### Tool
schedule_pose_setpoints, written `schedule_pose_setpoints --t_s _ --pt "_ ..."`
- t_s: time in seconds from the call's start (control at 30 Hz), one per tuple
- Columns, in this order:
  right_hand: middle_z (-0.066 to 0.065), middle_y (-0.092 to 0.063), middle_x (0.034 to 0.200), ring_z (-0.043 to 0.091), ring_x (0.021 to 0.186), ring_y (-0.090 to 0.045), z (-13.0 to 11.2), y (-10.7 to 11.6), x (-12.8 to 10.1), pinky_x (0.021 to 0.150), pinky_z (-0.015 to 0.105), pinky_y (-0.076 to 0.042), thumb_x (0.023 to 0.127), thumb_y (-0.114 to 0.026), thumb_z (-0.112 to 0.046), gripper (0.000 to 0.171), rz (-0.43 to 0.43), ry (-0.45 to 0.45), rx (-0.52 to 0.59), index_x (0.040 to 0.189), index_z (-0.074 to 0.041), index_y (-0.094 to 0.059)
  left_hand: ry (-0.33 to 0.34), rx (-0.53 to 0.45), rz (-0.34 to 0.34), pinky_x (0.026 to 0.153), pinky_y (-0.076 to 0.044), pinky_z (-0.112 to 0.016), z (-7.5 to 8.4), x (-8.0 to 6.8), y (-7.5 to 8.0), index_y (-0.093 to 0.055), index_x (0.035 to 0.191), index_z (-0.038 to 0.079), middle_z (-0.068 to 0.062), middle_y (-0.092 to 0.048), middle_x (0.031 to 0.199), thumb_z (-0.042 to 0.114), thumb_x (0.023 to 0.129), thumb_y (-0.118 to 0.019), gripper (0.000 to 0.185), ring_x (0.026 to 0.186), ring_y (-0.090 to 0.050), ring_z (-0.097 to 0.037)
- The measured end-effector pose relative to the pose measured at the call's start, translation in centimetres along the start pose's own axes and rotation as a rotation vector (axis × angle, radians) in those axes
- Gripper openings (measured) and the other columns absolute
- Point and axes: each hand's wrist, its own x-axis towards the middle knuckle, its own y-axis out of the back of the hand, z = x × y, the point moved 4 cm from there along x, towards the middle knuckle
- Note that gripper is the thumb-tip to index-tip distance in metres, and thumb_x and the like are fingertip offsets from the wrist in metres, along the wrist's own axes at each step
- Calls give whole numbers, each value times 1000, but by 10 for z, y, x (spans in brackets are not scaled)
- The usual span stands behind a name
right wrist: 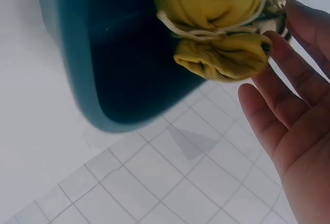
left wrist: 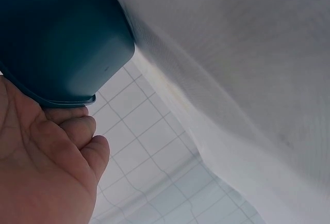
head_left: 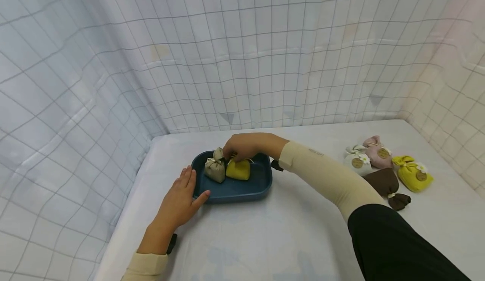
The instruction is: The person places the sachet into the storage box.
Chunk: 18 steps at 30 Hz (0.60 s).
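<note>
Tray: dark blue tray (head_left: 261,184) is set on the white counter (head_left: 265,239), near its back left corner.
Pouches in tray: beige pouch (head_left: 215,168) and mustard pouch (head_left: 238,169) are placed side by side, touching.
Left hand (head_left: 179,201): laid flat against the tray's left rim, fingers straight, nothing gripped.
Right hand (head_left: 242,145): held over the mustard pouch's tied neck; fingers look relaxed, apparently touching rather than pinching it.
Spare pouches: white (head_left: 357,161), pink (head_left: 378,151), yellow (head_left: 413,173) and brown (head_left: 387,184) pouches are grouped at the counter's right.
</note>
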Motion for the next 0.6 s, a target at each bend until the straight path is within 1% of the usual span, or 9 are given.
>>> schedule_pose_setpoints --t_s 0.07,0.13,0.27,0.37,0.6 --pt "7 -69 111 15 98 -60 -1 5 -7 87 28 -50 95 -66 -8 22 21 1 12 117 -5 -70 -3 3 -1 116 -19 -57 0 1 0 -21 153 -10 -25 -13 161 63 99 -44 94 149 -12 -40" --pt "7 -69 115 17 103 -61 1 10 -15 91 30 -49 95 -66 -8 24 40 -9 29 119 -5 -70 -3 6 -3 117 -19 -57 -1 1 -1 -21 153 -10 -25 -13 161 63 99 -45 94 149 -12 -40" --pt "6 -67 120 21 113 -59 9 18 -35 97 33 -48 96 -66 -10 25 71 -61 53 121 -6 -69 -3 9 -6 117 -18 -57 -1 1 -2 -20 154 -10 -25 -13 162 62 99 -45 93 149 -11 -40" --pt "4 -66 122 22 115 -58 20 20 -53 98 34 -48 96 -67 -11 28 98 -111 80 123 -8 -69 -1 7 -6 117 -18 -57 0 1 -2 -20 154 -10 -25 -12 162 62 99 -45 93 149 -11 -40" --pt "-2 -65 123 20 117 -56 47 20 -100 94 37 -51 94 -71 -15 30 190 -244 165 124 -15 -68 -3 15 -7 117 -18 -57 2 0 0 -20 153 -10 -26 -13 161 61 99 -45 93 149 -11 -40"
